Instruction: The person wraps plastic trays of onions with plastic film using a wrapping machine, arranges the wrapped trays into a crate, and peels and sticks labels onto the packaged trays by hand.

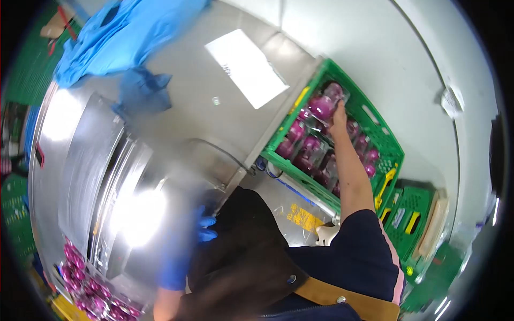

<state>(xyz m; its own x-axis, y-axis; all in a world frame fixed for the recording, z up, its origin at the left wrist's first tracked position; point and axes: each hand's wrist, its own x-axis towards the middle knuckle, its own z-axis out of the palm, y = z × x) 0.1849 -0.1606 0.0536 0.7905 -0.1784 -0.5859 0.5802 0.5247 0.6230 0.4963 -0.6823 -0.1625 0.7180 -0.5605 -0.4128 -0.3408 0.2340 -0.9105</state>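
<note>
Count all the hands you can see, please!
2. The right hand is at the packs of purple produce in the green crate; the left hand, blue-gloved and blurred, is beside the dark apron. No others show, though some could be hidden.

Onion packs lie in the crate right of the table.

A clear pack of purple onions, shiny and rounded, sits at the upper end of a green crate, the person's right grip against its side; whether it is clasped cannot be told. Other onion packs lie close together below it in the crate, their clear wrapping catching the light. The crate, open-topped with slotted walls and yellow fittings at its ends, stands just beside the metal counter.
</note>
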